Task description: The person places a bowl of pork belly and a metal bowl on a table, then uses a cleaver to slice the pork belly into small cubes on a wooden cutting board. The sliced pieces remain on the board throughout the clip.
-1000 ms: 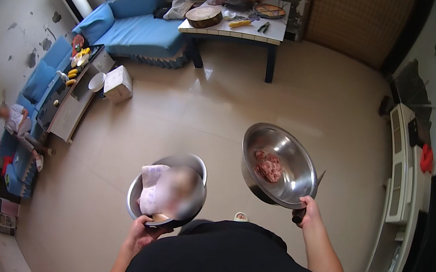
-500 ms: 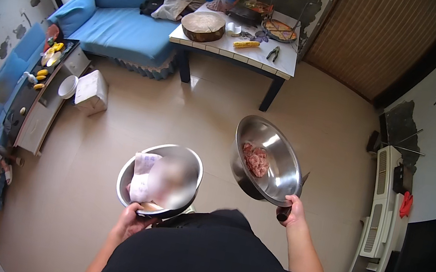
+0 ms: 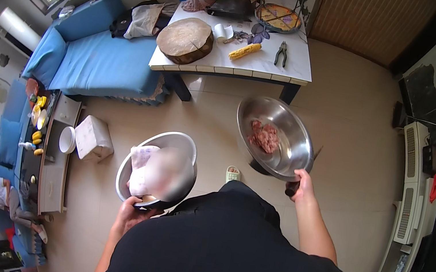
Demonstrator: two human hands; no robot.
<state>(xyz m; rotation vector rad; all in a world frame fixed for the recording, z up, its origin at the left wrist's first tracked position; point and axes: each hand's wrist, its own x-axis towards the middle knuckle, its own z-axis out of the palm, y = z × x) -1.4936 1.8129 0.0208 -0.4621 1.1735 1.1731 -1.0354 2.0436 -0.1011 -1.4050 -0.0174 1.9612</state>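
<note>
My left hand (image 3: 128, 214) grips the near rim of a metal basin (image 3: 126, 169), held low at my left front. Inside lie a pale patterned cloth (image 3: 140, 164) and something blurred that I cannot make out. On the right, my right hand (image 3: 305, 186) is closed on the near rim of a stainless steel bowl (image 3: 293, 143), which tilts and holds a heap of raw pinkish meat (image 3: 265, 137). A dark handle (image 3: 291, 190) shows under the same hand, and a dark pointed tip sticks out beyond the bowl's right side; the part between is hidden.
Ahead stands a white-topped table (image 3: 225, 63) with a round chopping block (image 3: 184, 38), a corn cob (image 3: 244, 51) and pliers (image 3: 281, 54). A blue sofa (image 3: 109, 58), white box (image 3: 94, 139) and low cabinet (image 3: 52, 182) line the left, where a person (image 3: 8, 198) sits. Pale cabinets stand right.
The table and sofa appear nearer as I move forward. Both bowls are still in my hands, and a foot in a light green slipper now shows below me.
</note>
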